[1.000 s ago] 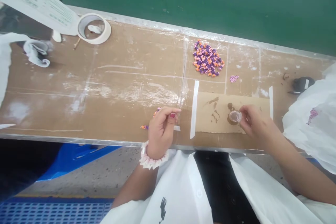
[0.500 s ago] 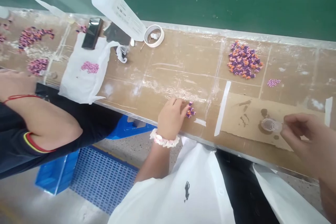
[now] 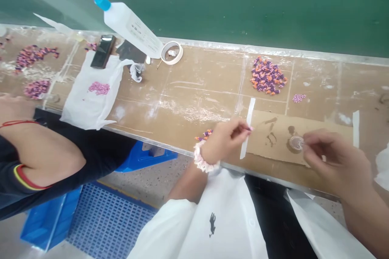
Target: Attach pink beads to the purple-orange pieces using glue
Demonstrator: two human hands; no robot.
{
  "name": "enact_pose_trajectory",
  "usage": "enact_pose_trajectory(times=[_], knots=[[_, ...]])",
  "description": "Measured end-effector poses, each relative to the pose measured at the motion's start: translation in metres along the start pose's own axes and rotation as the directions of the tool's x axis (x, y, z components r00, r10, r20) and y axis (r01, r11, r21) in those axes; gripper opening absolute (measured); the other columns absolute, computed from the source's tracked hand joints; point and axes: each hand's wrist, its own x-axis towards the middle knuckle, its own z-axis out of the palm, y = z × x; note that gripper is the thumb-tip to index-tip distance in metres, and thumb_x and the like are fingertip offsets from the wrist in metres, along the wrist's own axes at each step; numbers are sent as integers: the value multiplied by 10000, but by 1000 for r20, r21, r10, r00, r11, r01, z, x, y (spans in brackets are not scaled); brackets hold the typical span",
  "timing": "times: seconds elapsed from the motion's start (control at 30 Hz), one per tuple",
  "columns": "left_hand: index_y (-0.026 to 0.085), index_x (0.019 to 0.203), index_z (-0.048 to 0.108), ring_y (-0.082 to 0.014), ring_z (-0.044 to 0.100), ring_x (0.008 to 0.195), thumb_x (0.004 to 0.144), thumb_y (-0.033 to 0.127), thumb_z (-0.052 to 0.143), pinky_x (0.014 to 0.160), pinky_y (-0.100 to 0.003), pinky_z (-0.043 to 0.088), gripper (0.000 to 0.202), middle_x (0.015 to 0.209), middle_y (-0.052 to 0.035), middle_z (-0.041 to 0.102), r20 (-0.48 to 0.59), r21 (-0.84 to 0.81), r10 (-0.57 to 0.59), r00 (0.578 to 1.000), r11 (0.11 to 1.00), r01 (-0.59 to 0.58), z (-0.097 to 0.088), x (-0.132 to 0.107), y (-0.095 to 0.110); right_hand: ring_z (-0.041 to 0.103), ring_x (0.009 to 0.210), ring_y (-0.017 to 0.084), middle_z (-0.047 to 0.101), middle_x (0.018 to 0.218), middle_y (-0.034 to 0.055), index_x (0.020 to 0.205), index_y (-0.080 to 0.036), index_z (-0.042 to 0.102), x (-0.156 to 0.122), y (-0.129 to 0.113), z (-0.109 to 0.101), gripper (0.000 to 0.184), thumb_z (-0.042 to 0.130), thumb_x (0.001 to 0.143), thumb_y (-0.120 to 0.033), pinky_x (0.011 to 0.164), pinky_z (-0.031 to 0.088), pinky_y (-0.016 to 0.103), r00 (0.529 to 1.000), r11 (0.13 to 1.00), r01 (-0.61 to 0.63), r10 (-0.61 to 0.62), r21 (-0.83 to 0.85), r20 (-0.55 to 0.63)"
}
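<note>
My left hand is closed in a pinch on a tiny purple-and-pink piece, just above a strip of white tape. Several small purple-and-orange figures lie on the bench beside its wrist. My right hand has thumb and fingers pressed together at the rim of a small clear cup. What those fingers hold, if anything, is too small to make out. The cup sits on a cardboard sheet marked with dark wet stains.
A pile of purple-and-orange figures and some tiny pink pieces lie behind the cardboard. Leftward are a white bottle, a tape roll, a phone and a white bag. A co-worker's arm reaches in at left.
My left hand has lifted from the small figures and moved right, a tiny piece now in its fingertips. My right hand's fingers have come closer to the cup. The whole view has shifted slightly.
</note>
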Motion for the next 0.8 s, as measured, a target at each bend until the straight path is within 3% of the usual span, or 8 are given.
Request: enact_pose_trajectory(times=[0.13, 0.27, 0.33, 0.4, 0.5, 0.6, 0.7, 0.8], knots=[[159, 831, 627, -77, 538, 607, 821, 279, 652, 587, -205, 441, 122, 741, -12, 640, 239, -395, 17, 971, 915, 82, 34, 6, 25, 611, 671, 155, 628, 775, 8, 885, -265, 591, 5, -18, 10, 240, 595, 805, -38, 534, 468, 263, 992, 921, 89, -117, 379, 51], [152, 813, 579, -77, 562, 670, 739, 354, 775, 657, -221, 470, 291, 778, -9, 621, 328, -686, -83, 941, 665, 297, 57, 11, 30, 617, 693, 142, 606, 724, 5, 771, -234, 582, 11, -27, 20, 151, 654, 822, -112, 574, 522, 245, 987, 720, -158, 121, 676, 102], [155, 790, 548, -45, 499, 589, 681, 387, 828, 566, -190, 422, 380, 728, 24, 569, 383, -756, -132, 914, 523, 393, 61, 13, 30, 597, 643, 131, 589, 698, -1, 730, -222, 563, 12, -28, 24, 163, 696, 819, -190, 540, 514, 240, 959, 592, -271, 234, 759, 160], [156, 772, 522, -11, 368, 494, 658, 412, 843, 454, -156, 293, 426, 661, 58, 490, 459, -779, -154, 875, 403, 480, 63, 15, 31, 557, 581, 115, 574, 683, -9, 716, -219, 553, 11, -27, 25, 190, 721, 805, -226, 481, 473, 224, 948, 536, -283, 284, 795, 145], [163, 760, 493, -9, 260, 480, 685, 433, 819, 416, -145, 169, 431, 601, 78, 392, 524, -790, -173, 834, 267, 552, 63, 16, 36, 576, 624, 138, 588, 712, 5, 739, -237, 581, 3, -26, 22, 160, 712, 800, -167, 491, 471, 245, 965, 696, -149, 258, 702, -50], [172, 716, 446, -22, 249, 505, 706, 402, 804, 411, -129, 152, 425, 587, 87, 288, 561, -787, -199, 804, 173, 592, 61, 16, 42, 614, 704, 176, 625, 787, 29, 829, -269, 625, -6, -26, 19, 184, 652, 816, -87, 525, 488, 286, 978, 896, -22, 111, 444, -174], [173, 684, 409, -18, 230, 507, 696, 380, 809, 397, -115, 138, 451, 600, 87, 256, 597, -770, -208, 775, 121, 626, 60, 15, 47, 606, 694, 171, 625, 804, 18, 922, -284, 610, -11, -25, 18, 279, 608, 812, -28, 525, 471, 292, 986, 951, 80, -32, 298, -162], [168, 678, 407, -6, 227, 495, 679, 379, 824, 386, -103, 141, 468, 593, 89, 292, 612, -761, -220, 760, 98, 641, 60, 14, 50, 564, 634, 147, 610, 791, 1, 938, -280, 575, -9, -26, 19, 312, 588, 799, -1, 527, 464, 289, 988, 947, 129, -99, 295, -117]])
